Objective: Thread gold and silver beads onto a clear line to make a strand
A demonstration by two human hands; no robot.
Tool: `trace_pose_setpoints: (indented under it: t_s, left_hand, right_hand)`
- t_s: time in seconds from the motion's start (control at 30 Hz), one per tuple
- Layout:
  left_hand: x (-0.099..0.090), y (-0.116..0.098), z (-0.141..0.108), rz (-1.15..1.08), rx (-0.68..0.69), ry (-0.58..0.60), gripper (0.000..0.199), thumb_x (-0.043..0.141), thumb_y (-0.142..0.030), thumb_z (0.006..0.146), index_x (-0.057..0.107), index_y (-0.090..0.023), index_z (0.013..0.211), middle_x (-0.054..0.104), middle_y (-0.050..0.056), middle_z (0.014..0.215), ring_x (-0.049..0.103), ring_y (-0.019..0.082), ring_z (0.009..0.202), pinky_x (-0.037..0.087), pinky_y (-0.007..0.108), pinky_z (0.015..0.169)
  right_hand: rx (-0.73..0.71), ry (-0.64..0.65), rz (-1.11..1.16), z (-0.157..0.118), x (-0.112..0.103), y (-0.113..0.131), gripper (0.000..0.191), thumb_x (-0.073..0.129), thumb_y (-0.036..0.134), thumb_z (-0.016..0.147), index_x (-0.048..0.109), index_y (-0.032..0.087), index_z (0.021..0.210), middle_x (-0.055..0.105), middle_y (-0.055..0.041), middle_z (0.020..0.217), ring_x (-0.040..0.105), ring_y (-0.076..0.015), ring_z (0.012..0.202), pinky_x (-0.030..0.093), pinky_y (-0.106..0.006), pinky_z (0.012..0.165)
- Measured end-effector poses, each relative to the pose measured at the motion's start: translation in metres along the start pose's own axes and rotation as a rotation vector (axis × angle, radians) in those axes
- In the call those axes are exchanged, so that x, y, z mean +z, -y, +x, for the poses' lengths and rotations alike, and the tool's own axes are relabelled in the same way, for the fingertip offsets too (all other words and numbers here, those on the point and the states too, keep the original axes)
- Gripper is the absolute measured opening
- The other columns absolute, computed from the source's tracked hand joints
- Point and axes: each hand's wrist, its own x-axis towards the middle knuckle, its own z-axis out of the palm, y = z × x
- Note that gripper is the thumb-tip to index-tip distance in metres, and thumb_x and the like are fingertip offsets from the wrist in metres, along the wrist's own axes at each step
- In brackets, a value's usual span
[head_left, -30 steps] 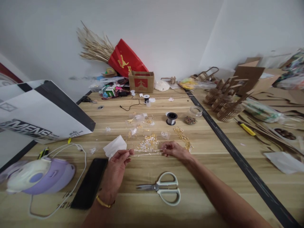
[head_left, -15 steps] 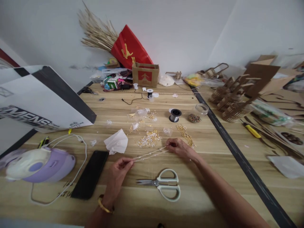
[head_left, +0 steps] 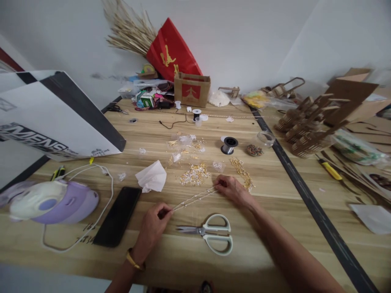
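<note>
A thin beaded chain [head_left: 195,197] is stretched in two strands between my hands, just above the wooden table. My left hand [head_left: 155,221] pinches its left end, with a yellow bangle on that wrist. The right end is pinched in the fingers of my right hand [head_left: 230,188]. White-handled scissors [head_left: 205,232] lie below the chain, blades toward the left. Past the chain is a heap of gold and clear beads [head_left: 195,174]. A gold chain [head_left: 242,173] lies beyond my right hand, near a small bag of white rings [head_left: 218,165].
A phone [head_left: 118,215], a crumpled tissue [head_left: 151,177] and a purple-white device [head_left: 69,201] with a white cord lie left. A wire spool [head_left: 229,145] and a bead jar [head_left: 255,149] stand farther back. Small woven baskets [head_left: 301,126] and a yellow cutter [head_left: 331,169] are at right.
The whole view has shifted slightly. My left fingers have curled more around the chain's end, and the left hand sits a little lower relative to the scissors. Both hands still hold the chain taut.
</note>
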Motion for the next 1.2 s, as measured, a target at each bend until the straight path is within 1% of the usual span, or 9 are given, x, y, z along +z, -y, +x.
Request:
trace_pose_setpoints:
  t_s: [0.17, 0.3, 0.4, 0.5, 0.6, 0.73, 0.93, 1.07, 1.2]
  left_hand:
    - [-0.002, 0.008, 0.0, -0.004, 0.02, 0.032, 0.012, 0.062, -0.03, 0.068, 0.064, -0.019, 0.062, 0.065, 0.001, 0.061, 0.057, 0.018, 0.06, 0.043, 0.026, 0.059]
    - [-0.002, 0.011, -0.001, 0.0, 0.013, 0.049, 0.011, 0.062, -0.029, 0.069, 0.064, -0.019, 0.063, 0.064, 0.001, 0.061, 0.057, 0.018, 0.06, 0.042, 0.026, 0.058]
    - [-0.003, 0.01, -0.001, -0.015, 0.013, 0.056, 0.013, 0.063, -0.031, 0.069, 0.064, -0.02, 0.063, 0.063, 0.001, 0.061, 0.056, 0.018, 0.06, 0.041, 0.026, 0.058]
    - [-0.004, 0.009, -0.001, -0.012, 0.006, 0.067, 0.015, 0.062, -0.033, 0.069, 0.063, -0.02, 0.063, 0.063, 0.002, 0.061, 0.055, 0.018, 0.06, 0.041, 0.026, 0.058]
    - [-0.004, 0.009, -0.001, 0.007, 0.011, 0.054, 0.014, 0.062, -0.032, 0.068, 0.063, -0.02, 0.061, 0.063, 0.001, 0.06, 0.055, 0.018, 0.059, 0.04, 0.026, 0.057]
    - [-0.004, 0.011, -0.001, 0.02, 0.039, 0.039, 0.012, 0.062, -0.029, 0.069, 0.064, -0.02, 0.062, 0.063, 0.001, 0.059, 0.055, 0.018, 0.059, 0.04, 0.026, 0.057]
    - [-0.005, 0.013, 0.0, 0.047, 0.037, 0.07, 0.01, 0.062, -0.027, 0.07, 0.063, -0.02, 0.063, 0.063, 0.001, 0.061, 0.056, 0.018, 0.06, 0.04, 0.026, 0.058]
    - [-0.006, 0.013, 0.0, 0.064, 0.041, 0.081, 0.011, 0.061, -0.027, 0.071, 0.062, -0.019, 0.063, 0.062, 0.001, 0.06, 0.056, 0.018, 0.059, 0.04, 0.026, 0.058]
    - [-0.006, 0.014, 0.0, 0.096, 0.056, 0.087, 0.012, 0.059, -0.028, 0.071, 0.061, -0.019, 0.064, 0.063, 0.002, 0.061, 0.057, 0.018, 0.06, 0.041, 0.026, 0.059]
  right_hand:
    - [0.098, 0.057, 0.274, 0.002, -0.001, -0.008, 0.013, 0.058, 0.029, 0.075, 0.057, 0.016, 0.076, 0.057, 0.0017, 0.058, 0.053, -0.0104, 0.049, 0.041, -0.022, 0.049]
    - [0.132, 0.087, 0.376, 0.004, -0.004, -0.013, 0.022, 0.061, 0.036, 0.076, 0.059, 0.014, 0.073, 0.058, 0.0005, 0.059, 0.053, -0.0096, 0.05, 0.042, -0.021, 0.05]
    - [0.126, 0.131, 0.41, 0.005, -0.005, -0.018, 0.026, 0.062, 0.04, 0.076, 0.06, 0.014, 0.073, 0.057, 0.0003, 0.06, 0.053, -0.0097, 0.052, 0.043, -0.022, 0.052]
    - [0.076, 0.19, 0.348, 0.005, -0.006, -0.021, 0.019, 0.063, 0.033, 0.075, 0.063, 0.013, 0.076, 0.057, 0.0006, 0.063, 0.051, -0.0097, 0.055, 0.042, -0.022, 0.053]
    - [0.002, 0.211, 0.21, 0.004, -0.008, -0.018, 0.011, 0.06, 0.023, 0.074, 0.065, 0.014, 0.078, 0.057, 0.0013, 0.065, 0.049, -0.0104, 0.058, 0.038, -0.021, 0.054]
    - [-0.058, 0.203, 0.082, 0.001, -0.012, -0.011, 0.013, 0.056, 0.018, 0.075, 0.067, 0.015, 0.082, 0.061, 0.0003, 0.071, 0.051, -0.0125, 0.063, 0.037, -0.022, 0.057]
    - [-0.021, 0.215, 0.085, 0.002, -0.013, -0.014, 0.013, 0.056, 0.019, 0.075, 0.067, 0.016, 0.081, 0.063, -0.0002, 0.067, 0.055, -0.014, 0.061, 0.039, -0.023, 0.056]
    - [0.037, 0.171, 0.099, 0.003, -0.011, -0.013, 0.01, 0.055, 0.019, 0.074, 0.064, 0.016, 0.078, 0.064, 0.0, 0.063, 0.056, -0.0135, 0.057, 0.04, -0.022, 0.054]
    - [0.044, 0.113, 0.025, 0.001, -0.011, -0.005, 0.006, 0.056, 0.019, 0.073, 0.061, 0.016, 0.072, 0.062, 0.0009, 0.058, 0.055, -0.0122, 0.053, 0.038, -0.021, 0.051]
